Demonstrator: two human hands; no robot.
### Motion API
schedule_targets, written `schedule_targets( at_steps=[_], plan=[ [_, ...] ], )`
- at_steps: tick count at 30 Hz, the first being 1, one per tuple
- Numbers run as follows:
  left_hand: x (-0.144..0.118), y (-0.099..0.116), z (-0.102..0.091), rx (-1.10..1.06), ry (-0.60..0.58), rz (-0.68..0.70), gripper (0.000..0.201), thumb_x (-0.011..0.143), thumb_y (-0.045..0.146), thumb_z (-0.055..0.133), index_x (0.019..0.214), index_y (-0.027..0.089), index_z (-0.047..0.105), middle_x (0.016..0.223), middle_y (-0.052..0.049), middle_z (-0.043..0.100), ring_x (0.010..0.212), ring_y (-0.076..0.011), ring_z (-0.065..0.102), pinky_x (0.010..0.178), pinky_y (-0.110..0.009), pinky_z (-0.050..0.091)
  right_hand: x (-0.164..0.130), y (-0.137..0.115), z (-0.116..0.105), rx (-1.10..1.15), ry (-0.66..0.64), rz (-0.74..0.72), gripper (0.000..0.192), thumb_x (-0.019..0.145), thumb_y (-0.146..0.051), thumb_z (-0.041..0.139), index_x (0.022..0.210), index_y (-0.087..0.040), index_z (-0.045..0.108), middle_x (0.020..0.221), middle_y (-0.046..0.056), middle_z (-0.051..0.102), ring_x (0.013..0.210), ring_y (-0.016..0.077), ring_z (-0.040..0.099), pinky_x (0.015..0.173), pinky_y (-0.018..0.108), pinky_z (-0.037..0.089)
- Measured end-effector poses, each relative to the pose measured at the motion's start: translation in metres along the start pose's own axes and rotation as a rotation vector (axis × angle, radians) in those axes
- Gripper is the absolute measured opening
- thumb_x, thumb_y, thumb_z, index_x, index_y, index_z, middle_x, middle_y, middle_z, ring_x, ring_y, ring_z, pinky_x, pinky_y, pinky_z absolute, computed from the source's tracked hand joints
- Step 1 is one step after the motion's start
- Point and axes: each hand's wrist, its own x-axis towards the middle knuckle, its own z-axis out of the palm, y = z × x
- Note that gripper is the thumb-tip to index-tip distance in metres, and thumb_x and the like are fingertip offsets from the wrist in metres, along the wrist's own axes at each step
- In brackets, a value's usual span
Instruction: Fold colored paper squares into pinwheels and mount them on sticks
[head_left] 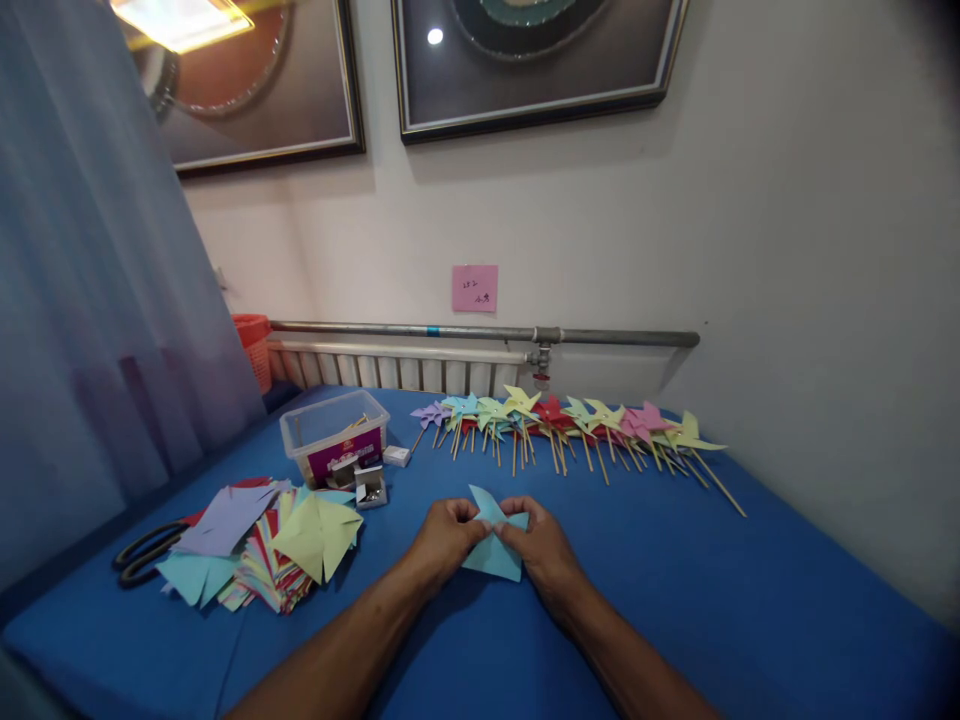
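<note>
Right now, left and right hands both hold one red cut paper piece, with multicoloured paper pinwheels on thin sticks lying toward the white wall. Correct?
Colour's wrong: the head view shows a light-blue cut paper piece. The left hand and right hand do both hold it, and the multicoloured paper pinwheels on thin sticks lie toward the white wall.

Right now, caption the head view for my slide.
Left hand and right hand pinch light-blue paper in front of a row of pinwheels.

Pale wall; blue curtain
</note>
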Motion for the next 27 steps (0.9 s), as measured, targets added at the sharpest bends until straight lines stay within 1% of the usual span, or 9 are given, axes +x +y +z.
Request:
schedule_targets(
  at_steps=[3, 7, 10, 15, 21, 24, 27],
  plan=[
    [0.001, -0.001, -0.001, 0.027, 0.024, -0.001, 0.028, 0.058, 0.034, 0.074, 0.059, 0.019, 0.05, 0.049, 0.006, 0.048, 0.044, -0.0072, 0.037, 0.046, -0.023, 0.027, -0.002, -0.002, 0.001, 0.052, -0.003, -0.012, 0.033, 0.063, -0.036, 0.073, 0.089, -0.021, 0.06, 0.061, -0.004, 0.063, 0.051, 0.0136, 0.056, 0.051, 0.025, 0.043],
    [0.001, 0.0, -0.001, 0.025, 0.059, -0.011, 0.026, 0.06, 0.03, 0.074, 0.059, 0.019, 0.05, 0.047, 0.007, 0.047, 0.043, -0.007, 0.036, 0.045, -0.023, 0.026, -0.006, -0.007, 0.003, 0.171, 0.005, 0.042, 0.037, 0.063, -0.04, 0.075, 0.089, -0.022, 0.058, 0.057, -0.006, 0.06, 0.047, 0.0124, 0.051, 0.05, 0.025, 0.041],
    [0.001, 0.002, -0.001, 0.008, 0.08, -0.016, 0.025, 0.061, 0.029, 0.074, 0.06, 0.019, 0.052, 0.048, 0.006, 0.048, 0.043, -0.0073, 0.036, 0.045, -0.023, 0.026, -0.008, -0.012, 0.005, 0.205, 0.005, 0.042, 0.039, 0.061, -0.039, 0.077, 0.09, -0.022, 0.058, 0.059, -0.006, 0.061, 0.049, 0.013, 0.052, 0.05, 0.026, 0.04],
    [-0.001, 0.005, 0.0, 0.007, 0.09, -0.021, 0.024, 0.061, 0.026, 0.074, 0.058, 0.019, 0.05, 0.046, 0.007, 0.046, 0.043, -0.0075, 0.035, 0.045, -0.023, 0.025, -0.007, -0.012, 0.006, 0.146, 0.026, 0.006, 0.037, 0.058, -0.036, 0.077, 0.087, -0.023, 0.058, 0.058, -0.006, 0.061, 0.05, 0.0141, 0.053, 0.051, 0.027, 0.042],
    [-0.003, 0.007, 0.001, -0.017, 0.053, -0.03, 0.026, 0.058, 0.027, 0.076, 0.056, 0.018, 0.052, 0.046, 0.006, 0.048, 0.042, -0.0074, 0.037, 0.046, -0.023, 0.025, -0.007, -0.008, 0.005, 0.078, 0.015, -0.012, 0.035, 0.062, -0.037, 0.076, 0.09, -0.023, 0.06, 0.06, -0.006, 0.062, 0.051, 0.0145, 0.054, 0.05, 0.026, 0.041],
    [-0.002, 0.006, 0.001, -0.071, 0.071, -0.044, 0.025, 0.055, 0.028, 0.077, 0.057, 0.018, 0.054, 0.046, 0.005, 0.05, 0.041, -0.0075, 0.038, 0.046, -0.023, 0.027, -0.01, -0.012, 0.006, 0.191, -0.007, 0.013, 0.041, 0.063, -0.043, 0.079, 0.093, -0.022, 0.062, 0.061, -0.005, 0.063, 0.051, 0.0149, 0.055, 0.051, 0.027, 0.042],
    [-0.001, 0.007, -0.002, -0.196, 0.072, -0.067, 0.026, 0.053, 0.028, 0.078, 0.063, 0.016, 0.058, 0.051, 0.003, 0.057, 0.044, -0.0088, 0.044, 0.048, -0.023, 0.033, -0.016, -0.021, 0.008, 0.389, -0.046, 0.021, 0.041, 0.067, -0.049, 0.077, 0.094, -0.021, 0.065, 0.072, 0.001, 0.07, 0.065, 0.0195, 0.065, 0.063, 0.03, 0.05]
  ],
)
